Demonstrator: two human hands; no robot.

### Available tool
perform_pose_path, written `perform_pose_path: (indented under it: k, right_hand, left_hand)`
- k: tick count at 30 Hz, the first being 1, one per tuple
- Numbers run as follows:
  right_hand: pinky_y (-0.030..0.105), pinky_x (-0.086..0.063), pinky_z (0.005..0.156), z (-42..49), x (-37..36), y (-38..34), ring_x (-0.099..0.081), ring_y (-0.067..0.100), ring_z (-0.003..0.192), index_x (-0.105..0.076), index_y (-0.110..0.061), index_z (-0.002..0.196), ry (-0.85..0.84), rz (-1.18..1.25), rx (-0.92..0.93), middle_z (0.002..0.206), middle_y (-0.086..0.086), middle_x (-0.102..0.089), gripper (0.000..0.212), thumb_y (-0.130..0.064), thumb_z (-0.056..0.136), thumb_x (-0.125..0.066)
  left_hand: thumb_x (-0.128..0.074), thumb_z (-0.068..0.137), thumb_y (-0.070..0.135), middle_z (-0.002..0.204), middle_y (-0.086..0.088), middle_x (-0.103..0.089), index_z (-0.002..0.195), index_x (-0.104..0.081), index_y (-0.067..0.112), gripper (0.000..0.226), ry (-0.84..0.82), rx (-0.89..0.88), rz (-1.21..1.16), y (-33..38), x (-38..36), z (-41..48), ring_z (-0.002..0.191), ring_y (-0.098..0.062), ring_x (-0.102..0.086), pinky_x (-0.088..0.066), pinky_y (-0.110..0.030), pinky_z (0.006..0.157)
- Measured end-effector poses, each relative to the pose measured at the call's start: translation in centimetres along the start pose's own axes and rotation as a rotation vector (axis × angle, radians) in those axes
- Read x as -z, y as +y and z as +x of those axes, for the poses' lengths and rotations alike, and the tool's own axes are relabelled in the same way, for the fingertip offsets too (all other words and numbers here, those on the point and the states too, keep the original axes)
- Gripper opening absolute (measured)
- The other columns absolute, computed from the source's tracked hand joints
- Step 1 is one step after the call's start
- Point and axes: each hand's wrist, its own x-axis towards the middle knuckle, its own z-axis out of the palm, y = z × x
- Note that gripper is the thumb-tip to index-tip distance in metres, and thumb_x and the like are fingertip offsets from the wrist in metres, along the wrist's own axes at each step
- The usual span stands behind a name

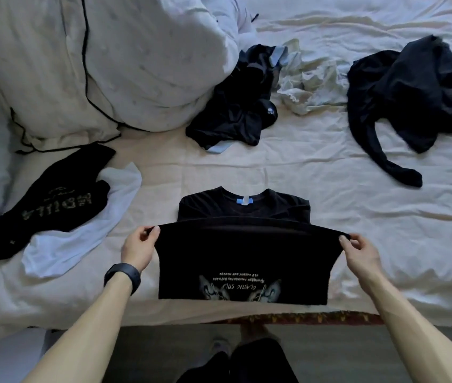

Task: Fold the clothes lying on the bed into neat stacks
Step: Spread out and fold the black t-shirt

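Head view: we hold the black tee (242, 261) at the near edge of the bed (330, 189), its collar lying flat away from us and the printed half lifted above it. Our left hand (136, 247) pinches one corner of the raised edge and our right hand (359, 251) the other, thumb and fingers closed on cloth, the edge stretched straight between them. We judge the tee light, soft and limp: it will sag wherever unsupported, so the corners are the right hold, kept taut. Not slippery, not fragile. Farther off lie a dark pile (236, 106), a long-sleeve (401, 98) and a lettered top (45, 200), all unfolded.
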Motion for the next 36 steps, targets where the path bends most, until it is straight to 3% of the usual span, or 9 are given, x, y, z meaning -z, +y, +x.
perform_pose_path:
  k: [7, 11, 14, 18, 24, 30, 34, 36]
  right_hand:
    - [0.037, -0.047, 0.086, 10.5, -7.2, -1.2, -0.063, 0.024, 0.093, -0.061, -0.021, 0.103, 0.066, -0.061, 0.01, 0.096, 0.001, -0.065, 0.011, -0.031, 0.1, -0.058]
    - [0.029, -0.04, 0.083, 14.6, -10.2, -1.3, -0.059, 0.02, 0.09, -0.059, -0.022, 0.107, 0.124, -0.073, 0.03, 0.1, 0.002, -0.063, 0.01, -0.03, 0.102, -0.055]
    - [0.026, -0.035, 0.084, 16.5, -11.6, -0.5, -0.056, 0.018, 0.092, -0.056, -0.026, 0.105, 0.123, -0.158, 0.034, 0.099, -0.002, -0.061, 0.007, -0.032, 0.102, -0.052]
    - [0.028, -0.035, 0.085, 17.3, -12.3, 0.1, -0.05, 0.017, 0.093, -0.059, -0.018, 0.113, 0.13, -0.253, 0.048, 0.1, -0.001, -0.06, 0.02, -0.033, 0.103, -0.05]
    - [0.028, -0.034, 0.079, 17.1, -12.8, 0.2, -0.054, 0.021, 0.087, -0.058, -0.017, 0.113, 0.238, -0.224, 0.098, 0.095, -0.003, -0.06, 0.021, -0.033, 0.103, -0.049]
    - [0.035, -0.043, 0.086, 17.9, -13.5, 0.5, -0.062, 0.029, 0.093, -0.061, -0.017, 0.117, 0.331, -0.171, 0.124, 0.093, -0.003, -0.062, 0.027, -0.036, 0.102, -0.051]
    - [0.033, -0.042, 0.099, 16.5, -13.9, 0.9, -0.06, 0.023, 0.107, -0.057, -0.022, 0.13, 0.327, -0.147, 0.144, 0.113, -0.002, -0.059, 0.036, -0.039, 0.1, -0.052]
    - [0.04, -0.037, 0.106, 14.7, -14.7, 1.0, -0.051, 0.026, 0.121, -0.054, -0.02, 0.138, 0.365, -0.243, 0.205, 0.134, 0.006, -0.052, 0.045, -0.039, 0.098, -0.055]
  left_hand:
    - [-0.055, 0.1, 0.032, 0.107, -0.006, -0.066, 0.114, -0.067, 0.012, 0.026, 0.087, -0.002, 0.133, 2.2, -6.7, 10.9, 0.102, -0.025, -0.059, -0.038, -0.03, 0.084]
    - [-0.054, 0.101, 0.033, 0.11, -0.005, -0.065, 0.116, -0.066, 0.014, 0.026, 0.14, -0.022, 0.149, 2.5, -9.7, 15.4, 0.098, -0.021, -0.056, -0.036, -0.027, 0.084]
    - [-0.054, 0.101, 0.034, 0.117, -0.008, -0.066, 0.115, -0.065, 0.017, 0.025, 0.113, -0.027, 0.218, 1.7, -11.5, 17.8, 0.109, -0.028, -0.059, -0.038, -0.029, 0.086]
    - [-0.054, 0.101, 0.035, 0.119, -0.009, -0.067, 0.115, -0.065, 0.018, 0.025, 0.103, -0.027, 0.278, 0.7, -12.7, 19.2, 0.114, -0.03, -0.059, -0.039, -0.03, 0.089]
    - [-0.051, 0.102, 0.036, 0.116, -0.009, -0.067, 0.114, -0.064, 0.017, 0.026, 0.158, -0.051, 0.256, 0.5, -13.1, 19.4, 0.109, -0.028, -0.059, -0.035, -0.024, 0.082]
    - [-0.052, 0.102, 0.037, 0.112, -0.008, -0.069, 0.115, -0.065, 0.017, 0.027, 0.275, -0.109, 0.203, 0.3, -13.6, 19.7, 0.105, -0.028, -0.061, -0.039, -0.025, 0.082]
    - [-0.053, 0.099, 0.04, 0.12, -0.008, -0.064, 0.126, -0.06, 0.021, 0.034, 0.288, -0.182, 0.237, -0.3, -13.9, 18.8, 0.111, -0.03, -0.058, -0.042, -0.031, 0.09]
    - [-0.056, 0.095, 0.044, 0.136, -0.01, -0.054, 0.137, -0.053, 0.021, 0.048, 0.362, -0.325, 0.469, -1.0, -14.4, 17.1, 0.123, -0.032, -0.05, -0.039, -0.041, 0.1]
